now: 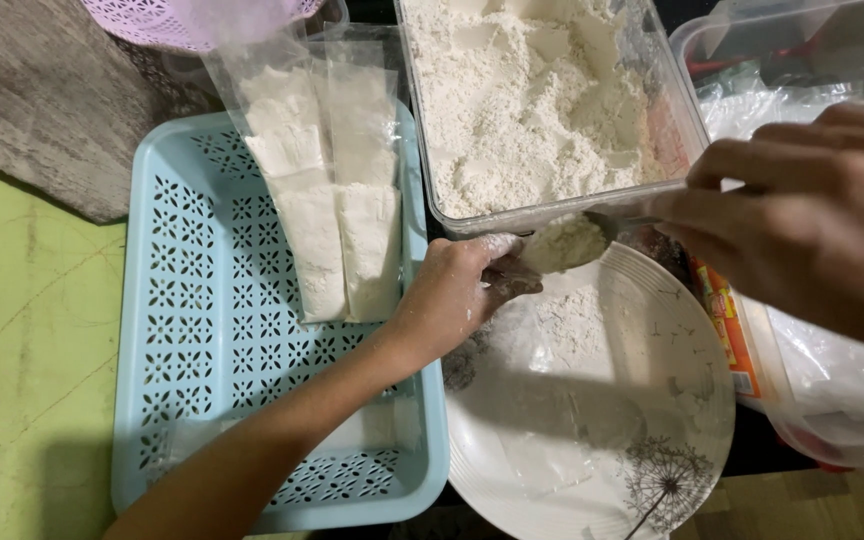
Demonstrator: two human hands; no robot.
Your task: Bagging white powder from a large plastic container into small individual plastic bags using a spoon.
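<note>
Two hands are at work over the white plate (652, 420), which sits low in my view and carries a dandelion pattern near its lower rim; I see the right hand (802, 220) coming in from the right edge, its fingers closed round the handle of a spoon (592, 232), and the bowl of that spoon is heaped with white flour; the spoon hangs just above the plate's upper rim, right beside the near wall of the clear tub (672, 110). The left hand (457, 290), dusted with flour, reaches in from the lower left across the corner of the blue basket (182, 300); its fingers are curled in a pinch around the mouth of a small clear bag (562, 330) that lies over the plate, and the spoon's load sits just at that opening; I cannot tell how much flour is already inside. The clear tub holds a deep, lumpy bed of flour (522, 90) and stands directly behind the plate; in the blue basket lie filled flour packets (337, 200), laid side by side and overlapping towards its upper right corner; a pink perforated basket (172, 20) shows at the top edge.
</note>
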